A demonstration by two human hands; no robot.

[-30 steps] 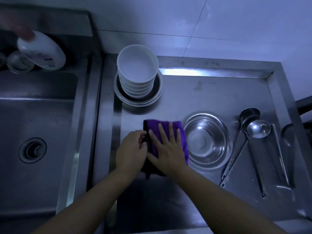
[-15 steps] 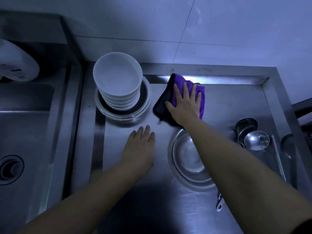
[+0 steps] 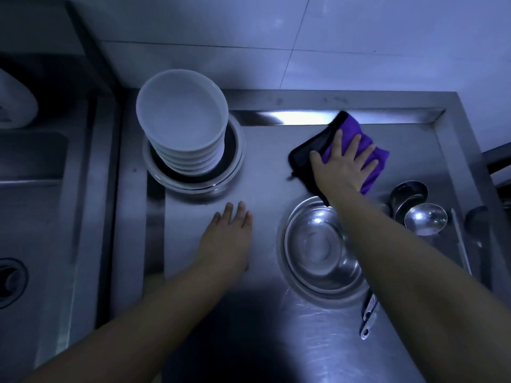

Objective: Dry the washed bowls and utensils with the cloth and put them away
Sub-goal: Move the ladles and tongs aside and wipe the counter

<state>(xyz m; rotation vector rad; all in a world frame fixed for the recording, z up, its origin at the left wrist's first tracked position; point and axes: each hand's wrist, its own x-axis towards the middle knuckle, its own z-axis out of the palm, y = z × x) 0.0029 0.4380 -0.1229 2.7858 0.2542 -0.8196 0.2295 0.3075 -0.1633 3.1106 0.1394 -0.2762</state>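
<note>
My right hand (image 3: 341, 164) presses flat with spread fingers on a purple cloth with a black edge (image 3: 378, 158), near the back rim of the steel drainboard (image 3: 265, 150). My left hand (image 3: 228, 239) rests flat on the drainboard, holding nothing. A stack of several white bowls (image 3: 182, 120) sits in a steel dish (image 3: 235, 167) at the back left. A steel bowl (image 3: 318, 247) stands in front of the cloth, partly under my right forearm. Steel ladles (image 3: 424, 218) and other utensils (image 3: 460, 241) lie to the right.
A sink basin with a drain (image 3: 11, 280) lies to the left, with a white bottle (image 3: 16, 103) at its back. A tiled wall (image 3: 304, 37) rises behind the drainboard. A raised rim (image 3: 467, 150) borders the drainboard on the right.
My right hand slid the cloth from the front middle to the back of the drainboard, then rightward along the rim. My left hand let go of the cloth and lies flat.
</note>
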